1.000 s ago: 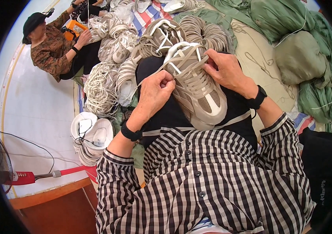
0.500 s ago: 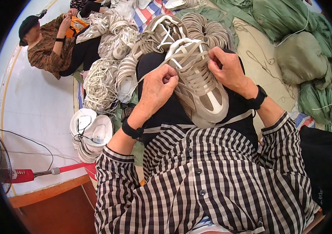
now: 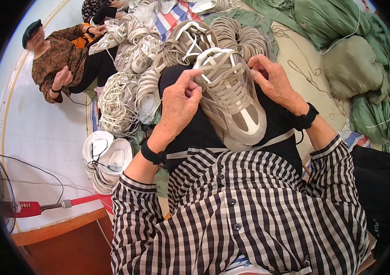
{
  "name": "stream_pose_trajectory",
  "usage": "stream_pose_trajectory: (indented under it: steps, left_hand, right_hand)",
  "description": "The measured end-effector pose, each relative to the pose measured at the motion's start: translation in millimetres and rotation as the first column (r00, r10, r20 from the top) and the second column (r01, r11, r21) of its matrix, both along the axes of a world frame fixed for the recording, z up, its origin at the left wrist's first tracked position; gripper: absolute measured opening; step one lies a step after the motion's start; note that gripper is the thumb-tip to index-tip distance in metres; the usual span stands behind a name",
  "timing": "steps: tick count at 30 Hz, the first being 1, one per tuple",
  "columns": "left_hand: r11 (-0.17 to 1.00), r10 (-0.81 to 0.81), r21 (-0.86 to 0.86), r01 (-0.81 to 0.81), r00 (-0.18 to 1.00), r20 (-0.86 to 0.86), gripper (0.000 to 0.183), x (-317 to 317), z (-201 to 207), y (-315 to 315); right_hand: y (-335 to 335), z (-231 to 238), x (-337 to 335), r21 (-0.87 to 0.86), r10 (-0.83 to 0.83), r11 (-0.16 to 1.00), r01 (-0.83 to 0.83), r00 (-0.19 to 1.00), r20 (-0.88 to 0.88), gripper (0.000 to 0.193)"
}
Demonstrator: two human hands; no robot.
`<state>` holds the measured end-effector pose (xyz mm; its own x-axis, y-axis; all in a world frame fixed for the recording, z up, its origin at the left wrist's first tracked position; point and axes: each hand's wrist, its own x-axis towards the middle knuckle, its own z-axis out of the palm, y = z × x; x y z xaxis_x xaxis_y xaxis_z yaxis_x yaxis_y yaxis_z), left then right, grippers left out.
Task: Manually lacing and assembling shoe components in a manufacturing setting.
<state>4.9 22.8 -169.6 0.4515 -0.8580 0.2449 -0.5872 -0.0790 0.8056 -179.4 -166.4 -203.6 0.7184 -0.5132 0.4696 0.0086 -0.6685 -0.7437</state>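
A beige and grey sneaker (image 3: 234,98) rests on my lap, toe toward me, with flat beige shoelaces (image 3: 228,89) crossing its front and lying loosely over the tongue. My left hand (image 3: 180,101) is at the shoe's left side, index finger stretched to the laces by the collar, other fingers curled. Over on the right side, my right hand (image 3: 275,85) has thumb and forefinger drawn together at a lace beside the collar; the exact grip is partly hidden. Another beige sneaker (image 3: 190,41) lies just beyond, its laces loose.
Bundled laces (image 3: 117,103) and several sneakers (image 3: 135,43) lie to the left. White-lined shoe pieces (image 3: 108,153) are stacked nearer. Green cloth bundles (image 3: 355,68) fill the far right. A co-worker (image 3: 62,55) sits at the far left. A red-handled fan (image 3: 27,208) is at lower left.
My left hand has loosened from its curled pinch and extended its index finger. My right hand has shifted slightly right. The laces now lie looser over the tongue. The co-worker's hands have moved apart.
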Motion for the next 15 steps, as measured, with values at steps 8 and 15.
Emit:
stream_pose_trajectory:
  steps: [8,15]
  left_hand:
    - [0.987,-0.159,0.011,0.158,0.979,0.128,0.014,5,5,-9]
    - [0.983,-0.164,-0.055,0.173,0.975,0.148,0.005,10,6,-12]
  right_hand:
    - [4,15,16,0.062,0.124,0.99,-0.123,0.992,-0.021,0.02]
    - [7,15,25,-0.105,0.032,0.994,-0.033,0.999,-0.011,0.017]
